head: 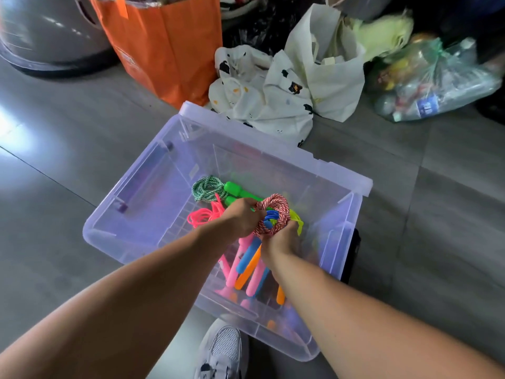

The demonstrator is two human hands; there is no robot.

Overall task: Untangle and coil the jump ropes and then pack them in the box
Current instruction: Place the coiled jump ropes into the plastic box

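Note:
A clear plastic box stands on the floor in front of me. Over its middle, my left hand and my right hand both grip a coiled red-and-white jump rope, with a bit of blue cord inside the coil. Inside the box lie a coiled green-and-white rope with green handles, a neon pink rope, and pink, blue and orange handles under my hands. A yellow-green piece shows beside my right hand.
An orange bag, white cloth bags and a clear plastic bag of items stand behind the box. A grey round container is at the far left. My white shoe is below the box on grey floor tiles.

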